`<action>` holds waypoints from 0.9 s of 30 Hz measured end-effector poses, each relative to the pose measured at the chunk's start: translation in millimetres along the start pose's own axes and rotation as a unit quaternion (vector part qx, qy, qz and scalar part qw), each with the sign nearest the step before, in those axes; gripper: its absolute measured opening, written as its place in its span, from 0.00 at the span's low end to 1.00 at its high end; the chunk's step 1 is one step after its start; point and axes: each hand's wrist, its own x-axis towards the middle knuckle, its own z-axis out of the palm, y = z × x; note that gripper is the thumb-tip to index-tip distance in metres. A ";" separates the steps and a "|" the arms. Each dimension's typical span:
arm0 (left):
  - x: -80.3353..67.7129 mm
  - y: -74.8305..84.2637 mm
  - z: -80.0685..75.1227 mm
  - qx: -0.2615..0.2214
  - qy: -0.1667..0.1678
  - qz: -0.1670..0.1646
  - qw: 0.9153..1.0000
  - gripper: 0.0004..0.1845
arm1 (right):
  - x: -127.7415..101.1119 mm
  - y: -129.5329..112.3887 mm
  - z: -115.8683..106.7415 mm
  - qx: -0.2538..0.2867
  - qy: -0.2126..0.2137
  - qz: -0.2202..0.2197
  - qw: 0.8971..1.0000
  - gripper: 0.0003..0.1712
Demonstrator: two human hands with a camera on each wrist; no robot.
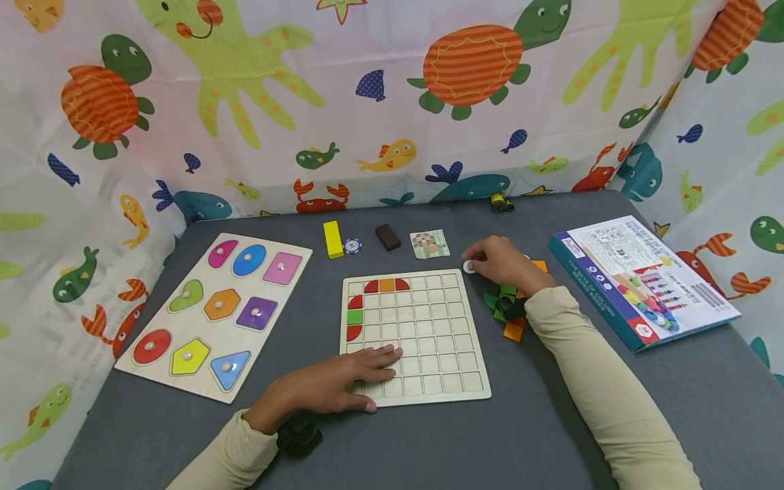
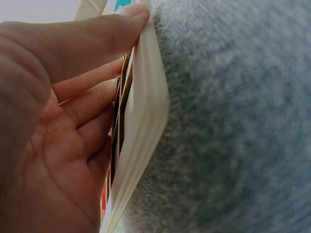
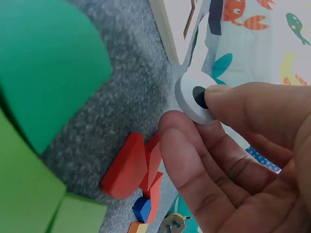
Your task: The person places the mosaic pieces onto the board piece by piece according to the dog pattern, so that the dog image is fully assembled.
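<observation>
Two hands are at work on the grey bench (image 1: pixel 429 442). My left hand (image 1: pixel 333 384) lies flat on the near-left corner of the grid board (image 1: pixel 422 340), fingers straight, thumb along its edge; the left wrist view shows the thumb against the board's pale side. My right hand (image 1: pixel 505 262) sits beyond the board's far-right corner, by the pile of pieces (image 1: pixel 508 316), and pinches a small white disc (image 3: pixel 194 97) with a dark centre between thumb and forefinger. In the head view the disc (image 1: pixel 468 267) just peeps out at the fingertips, off the bench or barely touching it; I cannot tell which.

The grip looks shallow: the thumb covers only one edge of the disc, so I judge it could roll out and drop among the red pieces (image 3: pixel 131 165) below, or skid under the green piece (image 3: pixel 43 63) close to the lens. A slip there would scatter the pile. If the left hand lifts, the board may slide and shake loose the few tiles (image 1: pixel 380 286) already seated along its far-left rows.

The shape puzzle (image 1: pixel 214 313) lies well to the left, the box (image 1: pixel 643 279) to the right, both apart from the hands.
</observation>
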 end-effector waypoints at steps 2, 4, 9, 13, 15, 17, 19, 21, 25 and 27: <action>0.0 -0.1 0.0 0.001 0.001 0.000 1.000 0.33 | 0.3 0.2 0.0 0.002 0.000 -0.002 1.000 0.11; 0.1 0.1 0.0 0.000 0.001 -0.001 1.000 0.33 | 0.3 0.1 -0.2 0.002 0.000 -0.009 1.000 0.11; 0.0 0.8 -0.7 -0.003 0.000 -0.004 1.000 0.33 | -0.8 -6.3 -0.3 0.010 0.008 -0.014 1.000 0.10; -0.1 1.2 -0.9 -0.007 -0.001 -0.007 1.000 0.33 | -1.0 -14.9 2.0 0.021 0.014 -0.020 0.999 0.12; 0.0 1.0 -0.9 -0.008 -0.002 -0.007 1.000 0.33 | -0.5 -19.3 4.1 0.025 0.015 -0.027 0.999 0.12; 0.1 0.8 -0.8 -0.007 -0.002 -0.006 1.000 0.33 | 0.5 -23.4 6.4 0.028 0.015 -0.034 0.999 0.12; 0.2 0.6 -0.8 -0.005 -0.003 -0.003 1.000 0.33 | 2.0 -27.7 8.9 0.031 0.014 -0.036 0.999 0.11; 0.3 0.4 -1.0 -0.003 -0.002 0.000 1.000 0.33 | 4.3 -31.6 12.2 0.036 0.012 -0.038 0.999 0.11; 0.3 -0.3 -1.2 0.001 -0.003 0.004 1.000 0.33 | 8.8 -40.4 19.4 0.048 0.001 -0.042 0.998 0.10; 0.4 -0.7 -1.3 0.004 -0.002 0.007 1.000 0.32 | 11.2 -44.8 22.7 0.050 -0.005 -0.049 0.998 0.10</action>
